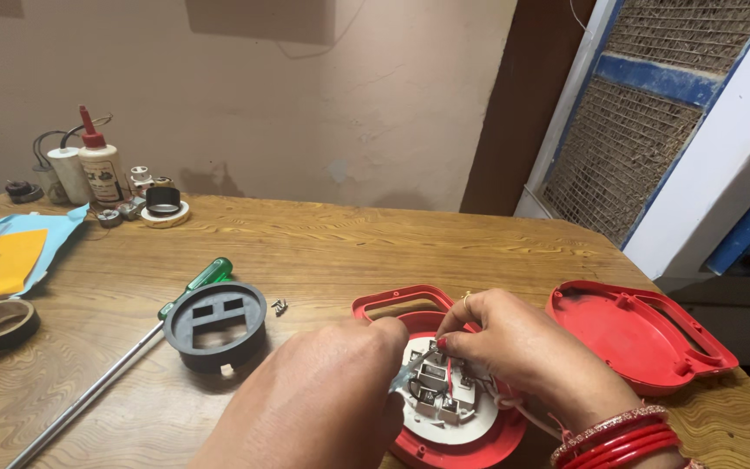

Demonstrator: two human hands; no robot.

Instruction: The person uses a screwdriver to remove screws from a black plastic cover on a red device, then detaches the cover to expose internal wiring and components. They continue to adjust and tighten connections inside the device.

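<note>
Head view, lower centre of frame: red reel housing (410, 306) with white socket plate (444, 401). Left hand (323, 399) closed on a metal tool (405, 376); right hand (514, 343) pinches a thin wire (449, 369). Advisable: steady tool tip, wire kept taut.

Left hand (323, 404): bare, no ring, bracelet or sleeve visible.
Right hand (514, 347): bare fingers, red-painted nails; wrist carries a stack of glossy red bangles (622, 441), edged on the upper side by one thin bangle with small pale studs. No sleeve in view.
</note>
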